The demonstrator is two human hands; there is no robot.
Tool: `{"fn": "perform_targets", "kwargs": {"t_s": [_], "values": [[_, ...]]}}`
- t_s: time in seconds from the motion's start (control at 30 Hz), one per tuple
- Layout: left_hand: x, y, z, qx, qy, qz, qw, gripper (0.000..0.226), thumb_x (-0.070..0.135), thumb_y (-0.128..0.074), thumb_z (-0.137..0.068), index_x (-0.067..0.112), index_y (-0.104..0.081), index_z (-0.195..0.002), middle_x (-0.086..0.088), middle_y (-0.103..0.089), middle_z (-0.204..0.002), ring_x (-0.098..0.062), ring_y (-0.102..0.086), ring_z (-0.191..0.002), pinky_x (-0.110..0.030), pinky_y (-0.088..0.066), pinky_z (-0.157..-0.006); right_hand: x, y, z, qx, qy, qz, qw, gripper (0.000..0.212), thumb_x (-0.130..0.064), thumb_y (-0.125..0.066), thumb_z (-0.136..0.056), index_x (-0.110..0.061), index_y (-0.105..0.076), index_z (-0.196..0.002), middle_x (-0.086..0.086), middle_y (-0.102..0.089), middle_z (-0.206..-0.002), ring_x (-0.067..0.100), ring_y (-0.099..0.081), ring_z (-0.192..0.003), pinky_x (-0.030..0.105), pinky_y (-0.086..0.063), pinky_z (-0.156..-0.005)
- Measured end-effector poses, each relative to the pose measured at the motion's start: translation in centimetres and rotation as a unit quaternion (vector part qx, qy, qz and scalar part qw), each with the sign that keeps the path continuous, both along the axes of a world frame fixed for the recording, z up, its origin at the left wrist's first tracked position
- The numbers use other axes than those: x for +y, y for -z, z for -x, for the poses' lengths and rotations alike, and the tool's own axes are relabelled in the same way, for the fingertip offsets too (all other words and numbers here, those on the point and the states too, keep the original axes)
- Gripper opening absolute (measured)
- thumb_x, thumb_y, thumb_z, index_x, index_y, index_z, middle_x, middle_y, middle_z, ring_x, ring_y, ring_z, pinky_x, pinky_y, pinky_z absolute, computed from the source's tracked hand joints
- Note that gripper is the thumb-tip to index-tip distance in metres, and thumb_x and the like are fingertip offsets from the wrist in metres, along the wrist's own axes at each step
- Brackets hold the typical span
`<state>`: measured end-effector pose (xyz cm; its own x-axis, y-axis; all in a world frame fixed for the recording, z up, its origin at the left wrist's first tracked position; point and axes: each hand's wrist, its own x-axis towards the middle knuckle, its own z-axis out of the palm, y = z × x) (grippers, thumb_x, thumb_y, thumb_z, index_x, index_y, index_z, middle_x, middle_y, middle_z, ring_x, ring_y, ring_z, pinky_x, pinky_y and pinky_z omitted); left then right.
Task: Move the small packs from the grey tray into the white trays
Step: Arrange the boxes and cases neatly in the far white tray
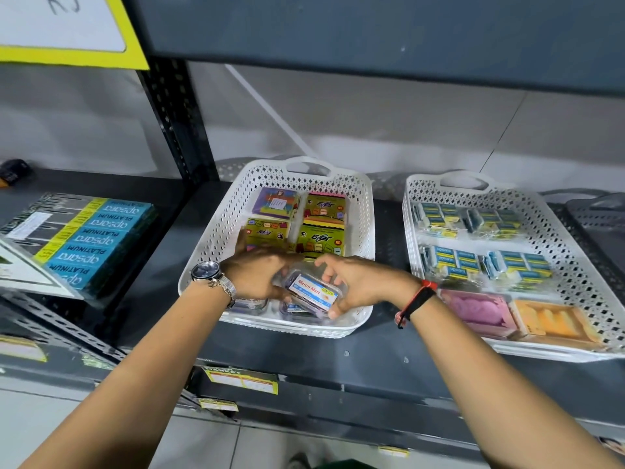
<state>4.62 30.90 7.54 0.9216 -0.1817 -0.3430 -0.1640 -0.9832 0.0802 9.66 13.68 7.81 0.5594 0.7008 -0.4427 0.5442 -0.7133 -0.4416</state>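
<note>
A small clear pack (313, 291) with a white, red-lettered label is held tilted over the near end of the middle white tray (216, 228). My left hand (257, 274) grips its left end and my right hand (351, 282) its right end. Under it, two similar clear packs (297, 309) lie on the tray floor, partly hidden. Several green and purple card packs (321, 228) fill the tray's far half. The right white tray (558, 228) holds blue-yellow bundles (487, 265), a pink box (477, 309) and an orange box (554, 319). A grey tray (605, 211) shows at the far right edge.
All trays stand on a dark metal shelf (304, 353) under an upper shelf (372, 35). A perforated upright post (176, 123) divides off the left bay, where a stack of blue pencil boxes (94, 238) lies. Price labels (241, 380) line the shelf edge.
</note>
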Motion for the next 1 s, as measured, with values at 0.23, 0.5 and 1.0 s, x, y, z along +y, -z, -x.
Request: {"fn": "perform_targets", "kwargs": {"t_s": [0.23,0.5,1.0], "values": [[0.0,-0.1,0.5,0.033,-0.011,-0.044,0.998,0.070,0.061,-0.063,-0.073,0.027,-0.045,-0.132,0.009,-0.034,-0.145,-0.015,-0.026,-0.136,-0.047,-0.003,-0.114,-0.2,-0.2,-0.2,-0.012,-0.041,0.016,0.999,0.063,-0.008,-0.070,-0.076,-0.013,-0.042,-0.132,0.007,-0.052,-0.132,0.024,-0.049,-0.120,0.028,-0.041,-0.098],[0.0,-0.1,0.3,0.041,0.033,0.027,0.998,0.067,0.046,-0.069,-0.076,0.028,-0.043,-0.135,0.006,-0.049,-0.138,-0.013,-0.044,-0.125,-0.026,-0.031,-0.096,-0.2,0.1,-0.2,0.000,-0.046,0.011,0.999,0.055,-0.017,-0.075,-0.072,-0.013,-0.052,-0.122,0.004,-0.060,-0.105,0.019,-0.050,-0.092,0.023,-0.040,-0.068],[0.6,1.2,-0.5,0.049,0.032,0.066,0.996,0.068,0.043,-0.075,-0.071,0.026,-0.050,-0.132,0.003,-0.061,-0.125,-0.016,-0.057,-0.108,-0.020,-0.038,-0.081,-0.2,0.4,-0.2,-0.012,-0.030,0.004,0.999,0.046,-0.016,-0.076,-0.070,-0.011,-0.057,-0.112,0.009,-0.066,-0.112,0.019,-0.053,-0.092,0.025,-0.037,-0.072]]}}
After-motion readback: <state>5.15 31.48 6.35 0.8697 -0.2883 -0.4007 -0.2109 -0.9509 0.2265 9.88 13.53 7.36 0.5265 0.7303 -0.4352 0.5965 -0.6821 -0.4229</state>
